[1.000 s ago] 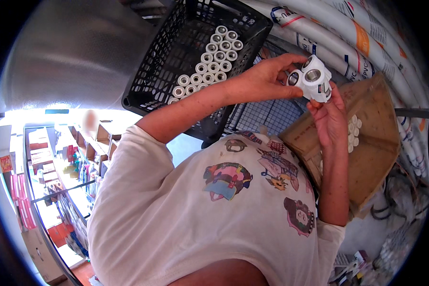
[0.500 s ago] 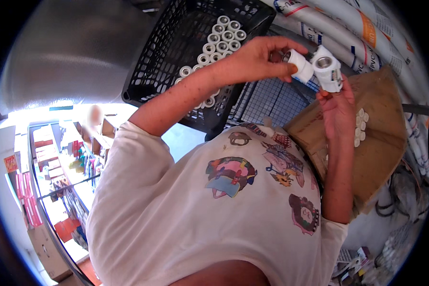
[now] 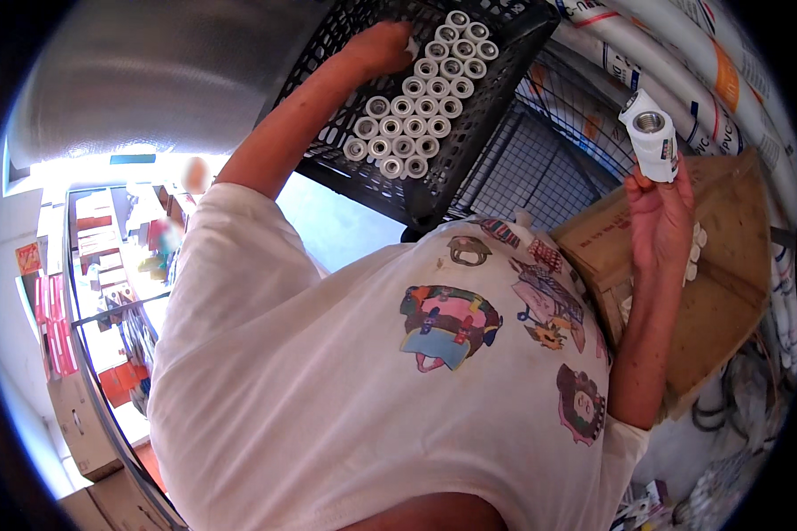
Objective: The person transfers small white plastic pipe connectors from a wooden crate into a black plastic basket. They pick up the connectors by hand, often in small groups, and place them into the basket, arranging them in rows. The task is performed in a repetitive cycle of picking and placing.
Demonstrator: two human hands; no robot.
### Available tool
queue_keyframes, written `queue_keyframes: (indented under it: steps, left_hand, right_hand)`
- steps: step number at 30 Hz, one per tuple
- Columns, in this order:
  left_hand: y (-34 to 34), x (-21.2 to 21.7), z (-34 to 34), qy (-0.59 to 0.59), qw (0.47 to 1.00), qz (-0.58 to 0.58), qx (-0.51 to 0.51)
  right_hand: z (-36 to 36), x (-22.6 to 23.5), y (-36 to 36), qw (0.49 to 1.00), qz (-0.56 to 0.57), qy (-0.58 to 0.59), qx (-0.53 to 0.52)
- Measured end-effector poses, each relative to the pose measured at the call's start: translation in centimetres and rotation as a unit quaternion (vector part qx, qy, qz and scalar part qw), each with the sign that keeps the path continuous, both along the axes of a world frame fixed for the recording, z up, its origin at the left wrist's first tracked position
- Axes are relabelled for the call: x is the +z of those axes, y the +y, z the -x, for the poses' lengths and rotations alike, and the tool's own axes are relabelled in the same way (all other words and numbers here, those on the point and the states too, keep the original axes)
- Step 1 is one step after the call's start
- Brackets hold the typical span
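Note:
My left hand (image 3: 383, 48) reaches into the black plastic basket (image 3: 527, 34), its fingers closed on a white pipe fitting that is mostly hidden, only a pale bit showing at the fingertips. Just right of that hand, white round pipe fittings (image 3: 427, 106) stand in close rows, their ring-shaped ends facing up. Off to the right, my right hand (image 3: 660, 208) is raised with its fingers wrapped round the lower end of a white pipe fitting (image 3: 653, 146). A metal-threaded opening shows on that fitting's side.
An opened cardboard box (image 3: 717, 230) with small white pieces sits under my right forearm. Long wrapped pipes (image 3: 682, 66) lie at the far right. A dark wire rack (image 3: 540, 159) stands between basket and box. Shelves with goods (image 3: 106, 292) are at left.
My left hand has moved left, from beside the right hand into the basket, with the white pipe fitting. My right hand, still holding its fitting, now appears slightly farther right.

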State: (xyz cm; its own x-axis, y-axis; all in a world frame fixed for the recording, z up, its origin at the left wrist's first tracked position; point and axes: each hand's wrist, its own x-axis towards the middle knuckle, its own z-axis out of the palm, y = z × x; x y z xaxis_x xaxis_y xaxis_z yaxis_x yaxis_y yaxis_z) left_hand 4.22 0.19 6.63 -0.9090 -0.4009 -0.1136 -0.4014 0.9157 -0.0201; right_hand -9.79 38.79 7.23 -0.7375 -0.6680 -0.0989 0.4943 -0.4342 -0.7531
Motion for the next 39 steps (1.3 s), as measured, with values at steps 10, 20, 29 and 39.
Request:
queue_keyframes:
  steps: [10, 20, 29, 39]
  left_hand:
    - [-4.0, -7.4, -2.2, -0.223, 0.963, -0.106, 0.112]
    - [-5.9, -8.5, -2.2, -0.213, 0.973, -0.091, 0.017]
    - [6.9, 5.0, 3.7, 0.163, 0.893, -0.405, -0.111]
    - [17.0, 6.8, 6.7, 0.054, 0.712, -0.686, -0.138]
  right_hand:
    - [0.2, -0.2, 0.1, 1.0, 0.026, -0.001, 0.007]
    - [0.0, 0.1, 0.1, 0.999, 0.031, 0.014, 0.024]
    - [-0.5, 0.3, -0.3, 0.999, -0.039, 0.024, 0.018]
    - [-1.0, 1.2, -0.7, 0.991, -0.093, 0.075, 0.056]
